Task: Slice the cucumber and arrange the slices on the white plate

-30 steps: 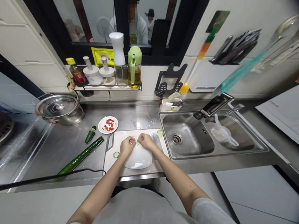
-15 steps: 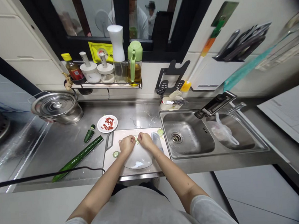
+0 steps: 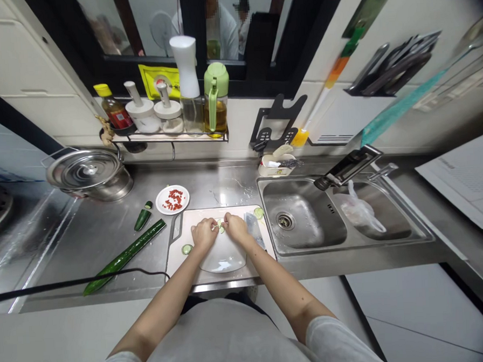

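Both hands meet over the far edge of a white plate [image 3: 223,257] that rests on the pale cutting board [image 3: 181,268]. My left hand [image 3: 204,232] is closed, its fingertips pinched at small green-and-white cucumber slices [image 3: 220,226]. From the other side my right hand [image 3: 234,226] pinches at the same slices. Which slice each hand grips is partly hidden by the fingers. One cucumber round [image 3: 187,249] lies on the board left of the plate, and more cut slices [image 3: 258,213] sit at its upper right corner. Beside them rests a knife blade [image 3: 252,229], partly behind my right arm.
Left of the board lie a long cucumber [image 3: 126,257] and a short cucumber piece [image 3: 142,219]. A small plate with chopped red bits [image 3: 180,206] stands behind. A lidded pot [image 3: 104,188] is at far left, a steel sink [image 3: 309,242] at right. A black cable [image 3: 88,278] crosses the counter.
The hands stay at the plate's far edge with only slight finger movement. The whole view has shifted a little; the objects on the counter keep their places.
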`<state>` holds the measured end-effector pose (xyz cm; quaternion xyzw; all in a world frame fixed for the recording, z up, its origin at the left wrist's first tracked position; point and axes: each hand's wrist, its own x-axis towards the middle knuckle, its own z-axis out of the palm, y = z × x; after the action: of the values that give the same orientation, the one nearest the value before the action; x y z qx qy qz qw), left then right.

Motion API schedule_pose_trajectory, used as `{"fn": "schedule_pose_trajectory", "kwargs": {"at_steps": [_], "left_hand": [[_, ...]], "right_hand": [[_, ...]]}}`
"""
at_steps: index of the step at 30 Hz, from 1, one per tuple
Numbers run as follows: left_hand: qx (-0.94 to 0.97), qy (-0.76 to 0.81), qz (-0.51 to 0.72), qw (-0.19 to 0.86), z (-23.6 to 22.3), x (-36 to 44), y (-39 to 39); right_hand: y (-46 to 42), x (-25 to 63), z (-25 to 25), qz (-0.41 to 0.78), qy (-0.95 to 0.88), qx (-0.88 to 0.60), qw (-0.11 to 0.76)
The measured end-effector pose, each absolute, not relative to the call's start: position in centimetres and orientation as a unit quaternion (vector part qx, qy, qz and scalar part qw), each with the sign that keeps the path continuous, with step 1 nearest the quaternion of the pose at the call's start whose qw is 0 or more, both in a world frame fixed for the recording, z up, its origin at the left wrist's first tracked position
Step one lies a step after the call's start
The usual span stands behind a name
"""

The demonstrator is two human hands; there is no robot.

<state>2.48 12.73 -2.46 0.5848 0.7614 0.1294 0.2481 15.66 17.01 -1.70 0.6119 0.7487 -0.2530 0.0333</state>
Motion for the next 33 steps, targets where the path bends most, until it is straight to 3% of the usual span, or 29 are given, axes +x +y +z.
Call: {"fn": "schedule_pose_trajectory", "kwargs": {"at_steps": [13,23,33], "left_hand": [[0.592,0.752,0.165,0.240,-1.8,2.0,12.4],[0.552,0.776,0.191,0.239,-1.4,0.1,11.0],[0.516,0.801,0.212,0.216,-2.3,-6.1,6.8]], "right_hand": [[15.2,16.9,-1.0,-0.247,0.726,0.641,-0.017],[10.9,16.3,-0.8,-0.266,0.746,0.610,0.005],[8.3,19.2,-0.5,-0.267,0.734,0.624,-0.043]]}}
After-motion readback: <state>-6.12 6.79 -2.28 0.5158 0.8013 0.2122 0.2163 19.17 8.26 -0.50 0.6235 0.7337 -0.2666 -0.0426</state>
